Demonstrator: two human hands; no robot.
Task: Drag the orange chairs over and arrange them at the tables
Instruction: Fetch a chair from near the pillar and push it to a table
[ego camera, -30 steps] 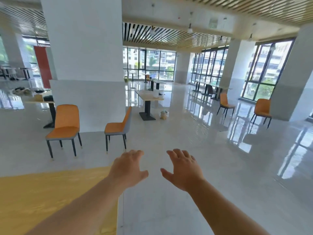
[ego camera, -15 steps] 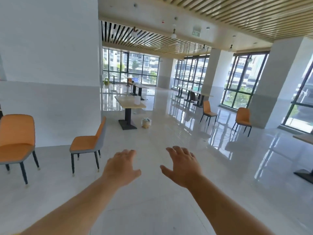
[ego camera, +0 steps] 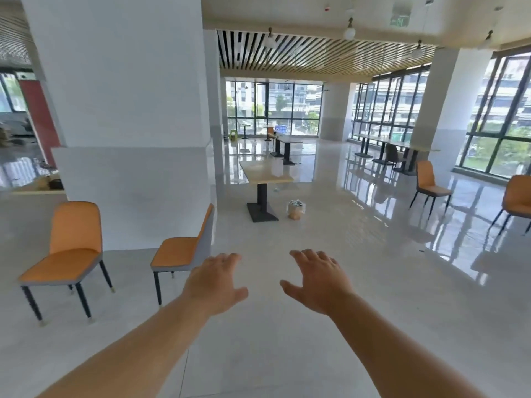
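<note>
Two orange chairs stand by the white pillar on the left: one [ego camera: 69, 254] faces me, the other [ego camera: 184, 248] is side-on, nearer the middle. Two more orange chairs stand far right, one [ego camera: 428, 182] by the windows and one [ego camera: 517, 196] cut by the frame edge. A light-topped table [ego camera: 265, 173] on a black pedestal stands in the middle distance. My left hand [ego camera: 215, 282] and my right hand [ego camera: 319, 280] reach forward, palms down, fingers relaxed, holding nothing. The left hand is just right of the side-on chair, apart from it.
A wide white pillar [ego camera: 129, 110] rises behind the left chairs. A small bag [ego camera: 296, 209] sits on the floor beside the table. More tables [ego camera: 287, 143] and a long window counter [ego camera: 396, 145] with a dark chair [ego camera: 392, 155] lie further back. Glossy floor stretches ahead.
The view has swung and moved forward; the wooden tabletop at the lower left is gone from view, and the two left chairs appear nearer. Both hands stay outstretched and empty.
</note>
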